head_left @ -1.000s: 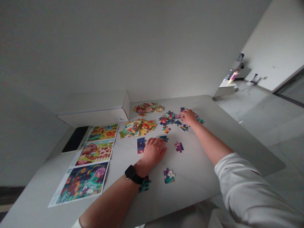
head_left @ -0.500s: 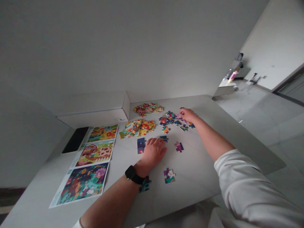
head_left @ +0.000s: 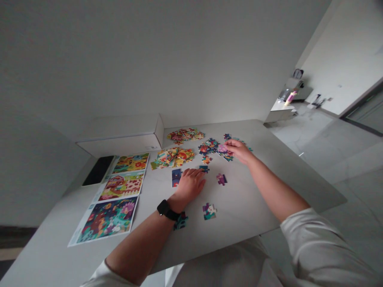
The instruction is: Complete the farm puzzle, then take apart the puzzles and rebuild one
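My right hand pinches a pink puzzle piece at the right side of a pile of dark puzzle pieces. My left hand lies palm down on the table, fingers stretched out. It partly covers a dark blue puzzle piece, and a blue-green piece lies by its fingertips. To its right is a purple piece. Nearer me is a piece with a white animal. Another teal piece shows partly from under my left wrist, which wears a black watch.
Two piles of bright pieces, one yellow and one reddish, lie farther back. At left are a sheet of printed pictures, a black phone and a white box. The wall stands behind the table.
My right hand has closed on the pink piece and drawn it slightly toward me, showing its face. My left hand stays flat in place. The view has shifted a little.
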Tool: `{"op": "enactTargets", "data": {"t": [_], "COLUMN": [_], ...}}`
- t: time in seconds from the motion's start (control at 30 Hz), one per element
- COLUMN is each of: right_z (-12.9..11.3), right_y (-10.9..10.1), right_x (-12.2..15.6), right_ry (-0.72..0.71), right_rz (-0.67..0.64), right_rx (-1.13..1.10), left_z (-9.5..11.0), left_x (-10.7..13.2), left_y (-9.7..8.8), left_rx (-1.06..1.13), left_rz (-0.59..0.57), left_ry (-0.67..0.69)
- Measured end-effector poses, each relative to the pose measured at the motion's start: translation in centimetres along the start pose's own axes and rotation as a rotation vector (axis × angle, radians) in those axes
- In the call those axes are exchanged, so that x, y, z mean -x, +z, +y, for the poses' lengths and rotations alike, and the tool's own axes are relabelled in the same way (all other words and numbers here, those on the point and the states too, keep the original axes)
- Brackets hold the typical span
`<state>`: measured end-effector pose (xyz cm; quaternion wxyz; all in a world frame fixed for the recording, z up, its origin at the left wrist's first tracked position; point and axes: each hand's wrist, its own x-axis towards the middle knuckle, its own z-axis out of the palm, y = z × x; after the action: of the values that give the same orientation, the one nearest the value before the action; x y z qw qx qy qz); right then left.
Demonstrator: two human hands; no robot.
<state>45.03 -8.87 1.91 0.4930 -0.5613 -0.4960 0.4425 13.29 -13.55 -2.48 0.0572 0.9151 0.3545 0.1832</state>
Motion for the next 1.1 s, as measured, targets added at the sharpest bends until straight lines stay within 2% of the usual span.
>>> {"op": "enactTargets", "data": {"t": [0.13, 0.23, 0.3, 0.37, 0.47, 0.57, 0.7, 0.8, 0.9, 1.0, 1.1], "right_z": [-0.3, -0.6, -0.6, -0.5, 0.1, 0.8, 1.6, 2.0, 2.1, 1.9, 1.7], "right_y": [1.6, 3.4, 4.9, 6.3, 8.2, 8.7, 7.4, 6.4, 6.3, 6.2, 4.9], "right_x": [3.1, 5.0, 6.1, 6.9, 7.7, 7.9, 7.8, 7.7, 7.8, 7.7, 7.0], "right_ry": [-0.036, -0.091, -0.154, -0.221, -0.273, -0.273, -0.231, -0.160, -0.132, -0.126, -0.120], "right_rz": [-0.034, -0.082, -0.120, -0.172, -0.267, -0.313, -0.238, -0.237, -0.282, -0.319, -0.245], "right_rx": [-0.085, -0.067, -0.010, 0.043, 0.076, 0.092, 0.105, 0.116, 0.130, 0.116, 0.106], "left_z": [-0.4, -0.7, -0.6, -0.2, 0.9, 1.7, 2.1, 2.4, 2.8, 3.2, 3.8], "left_x": [-0.3, -0.5, -0.5, -0.5, -0.5, -0.7, -0.9, -1.0, -1.0, -0.9, -0.4], "left_y": [-2.1, -4.5, -5.8, -6.3, -5.4, -3.6, -1.6, -0.6, 0.4, 0.9, 1.0], "left_rx": [0.103, 0.314, 0.479, 0.600, 0.754, 0.940, 1.134, 1.241, 1.249, 1.177, 0.968], "left_rz": [0.092, 0.181, 0.160, 0.105, -0.020, -0.105, -0.009, 0.057, 0.092, 0.098, 0.109], "left_ry": [-0.045, -0.125, -0.197, -0.250, -0.305, -0.397, -0.560, -0.644, -0.619, -0.527, -0.392]}}
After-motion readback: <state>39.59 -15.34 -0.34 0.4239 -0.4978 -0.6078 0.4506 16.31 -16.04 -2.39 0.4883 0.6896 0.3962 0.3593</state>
